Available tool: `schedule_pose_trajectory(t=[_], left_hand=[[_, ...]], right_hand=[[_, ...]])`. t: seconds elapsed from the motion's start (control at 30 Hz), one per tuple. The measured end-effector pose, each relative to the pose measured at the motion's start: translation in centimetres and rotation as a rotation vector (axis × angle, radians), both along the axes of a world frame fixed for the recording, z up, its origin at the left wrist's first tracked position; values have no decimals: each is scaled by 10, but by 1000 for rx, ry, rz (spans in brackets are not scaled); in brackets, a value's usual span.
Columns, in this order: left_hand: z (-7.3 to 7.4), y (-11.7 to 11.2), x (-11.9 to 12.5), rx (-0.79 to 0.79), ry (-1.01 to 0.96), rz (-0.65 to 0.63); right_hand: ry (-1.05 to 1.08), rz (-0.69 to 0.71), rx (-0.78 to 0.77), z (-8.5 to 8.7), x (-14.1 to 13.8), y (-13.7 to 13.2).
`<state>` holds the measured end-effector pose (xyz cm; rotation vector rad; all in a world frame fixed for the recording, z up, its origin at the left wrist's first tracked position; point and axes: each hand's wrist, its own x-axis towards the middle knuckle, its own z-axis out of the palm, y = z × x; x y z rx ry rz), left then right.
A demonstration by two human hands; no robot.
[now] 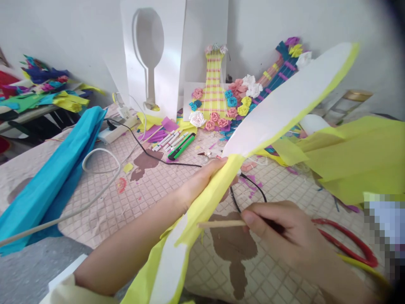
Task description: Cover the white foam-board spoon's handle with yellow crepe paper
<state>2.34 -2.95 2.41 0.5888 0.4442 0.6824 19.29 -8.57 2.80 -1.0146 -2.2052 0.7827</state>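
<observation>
My left hand (198, 188) is wrapped round the narrow middle of a long white board cutout (284, 101), which is held slantwise over the table. Yellow crepe paper (218, 190) covers this middle part and the cutout's edges, while white faces show at both ends. Between the fingers and thumb of my right hand (281, 228) is a thin wooden stick (221, 223). Its tip points left and meets the yellow paper in view, though I cannot tell whether it presses on it. The left fingertips are hidden behind the cutout.
Red scissor-like handles (348, 240) lie by my right wrist. Yellow-green paper sheets (360, 156) cover the right side, folded blue paper (60, 169) the left. Farther back are a green utility knife (181, 147), markers (167, 140), a power strip (115, 131) with cables, and a flower-trimmed yellow guitar shape (214, 84).
</observation>
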Motion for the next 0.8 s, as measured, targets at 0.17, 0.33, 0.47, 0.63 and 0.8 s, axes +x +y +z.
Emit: schedule_pose_trajectory(t=[0.17,0.33,0.47,0.63,0.8], left_hand=[[-4,3,0,-8,-67,7],[-8,3,0,-96,-165,59],[-14,7,-1,-74,-142,-11],[-12,9,1,-20,-95,-46],[-3,5,-2,23,169,52]], right_hand=[[10,-7,-118,1,1,0],[86,-81,28,-1,1,2],[81,-89,229,-2,0,4],[43,-93,293,-3,0,5],[-33,-85,-2,0,5,7]])
